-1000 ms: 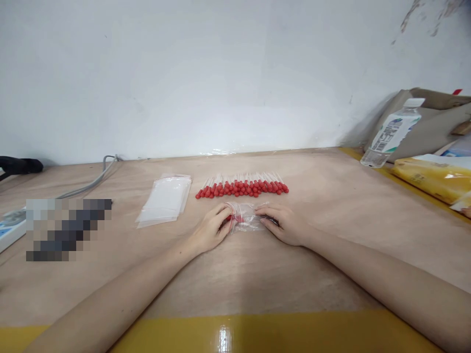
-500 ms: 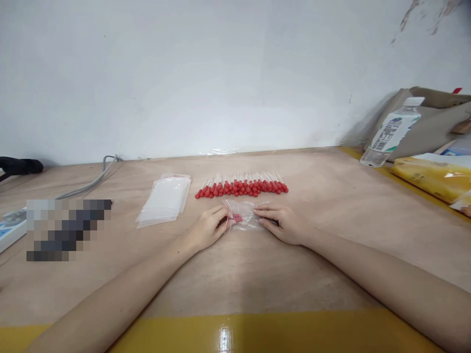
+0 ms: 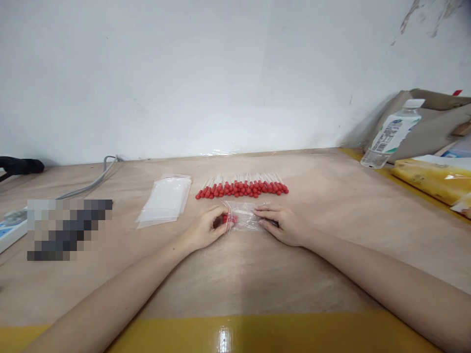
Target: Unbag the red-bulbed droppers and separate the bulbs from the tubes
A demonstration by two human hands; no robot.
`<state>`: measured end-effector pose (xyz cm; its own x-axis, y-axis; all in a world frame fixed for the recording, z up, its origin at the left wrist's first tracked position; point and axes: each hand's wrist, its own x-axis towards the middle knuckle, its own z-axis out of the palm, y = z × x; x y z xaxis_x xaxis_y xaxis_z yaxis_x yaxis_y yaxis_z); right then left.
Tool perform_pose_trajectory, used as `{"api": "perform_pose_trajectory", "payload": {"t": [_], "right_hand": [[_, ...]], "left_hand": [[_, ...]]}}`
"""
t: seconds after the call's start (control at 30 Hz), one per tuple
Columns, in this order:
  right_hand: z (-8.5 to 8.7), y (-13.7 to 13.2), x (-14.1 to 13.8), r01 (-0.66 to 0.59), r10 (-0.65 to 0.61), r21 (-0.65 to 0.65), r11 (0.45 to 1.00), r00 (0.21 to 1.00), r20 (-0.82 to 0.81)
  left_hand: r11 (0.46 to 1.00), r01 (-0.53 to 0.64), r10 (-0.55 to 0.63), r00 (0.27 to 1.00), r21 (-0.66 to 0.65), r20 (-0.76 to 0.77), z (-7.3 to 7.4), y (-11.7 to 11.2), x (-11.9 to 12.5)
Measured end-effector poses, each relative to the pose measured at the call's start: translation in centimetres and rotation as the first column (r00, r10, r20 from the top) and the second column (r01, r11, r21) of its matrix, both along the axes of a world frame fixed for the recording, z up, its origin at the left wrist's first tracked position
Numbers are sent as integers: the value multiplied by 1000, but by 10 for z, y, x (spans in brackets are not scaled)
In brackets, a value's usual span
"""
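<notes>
On the table (image 3: 206, 279), the clear bag (image 3: 248, 218), likely limp and slippery, is best pinned at its right end, where the right hand (image 3: 285, 225) rests, grip unclear; the left hand (image 3: 206, 228) pinches red tips (image 3: 230, 219) opposite.

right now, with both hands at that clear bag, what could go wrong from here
The red tips by the left hand sit at one end of the clear bag, so they could snag its edge. The bag looks wrinkled near the right hand and might slip. The loose row of red-tipped sticks lies just beyond, so a bump could scatter it.
</notes>
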<state>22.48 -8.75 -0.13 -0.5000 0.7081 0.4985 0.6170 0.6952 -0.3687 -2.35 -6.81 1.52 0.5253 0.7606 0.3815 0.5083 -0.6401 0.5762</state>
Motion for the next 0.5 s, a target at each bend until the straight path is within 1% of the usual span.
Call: {"api": "perform_pose_trajectory", "payload": {"t": [0.1, 0.13, 0.2, 0.27, 0.3, 0.33, 0.37, 0.43, 0.5], "right_hand": [[0, 0, 0, -2, 2, 6, 1000, 1000, 1], [0, 0, 0, -3, 3, 4, 1000, 1000, 3], [0, 0, 0, -2, 2, 2, 1000, 1000, 6], [0, 0, 0, -2, 2, 2, 1000, 1000, 6], [0, 0, 0, -3, 3, 4, 1000, 1000, 7], [0, 0, 0, -5, 5, 6, 1000, 1000, 10], [0, 0, 0, -6, 6, 8, 1000, 1000, 13], [0, 0, 0, -2, 2, 11, 1000, 1000, 16], [-1, 1, 1, 1, -1, 7, 1000, 1000, 16]], "left_hand": [[997, 65, -63, 997, -39, 42, 2, 7, -8], [994, 73, -70, 996, -76, 49, 5, 9, -12], [976, 68, -55, 996, -208, 69, 17, 13, -20], [928, 19, 19, 995, -373, 98, 33, 19, -32], [903, -32, 78, 993, -429, 89, 42, 22, -39], [889, -72, 121, 989, -452, 80, 51, 26, -47], [883, -117, 172, 982, -455, 81, 59, 29, -55], [878, -224, 304, 943, -423, 133, 75, 36, -72], [890, -305, 385, 901, -339, 200, 85, 42, -84]]}}
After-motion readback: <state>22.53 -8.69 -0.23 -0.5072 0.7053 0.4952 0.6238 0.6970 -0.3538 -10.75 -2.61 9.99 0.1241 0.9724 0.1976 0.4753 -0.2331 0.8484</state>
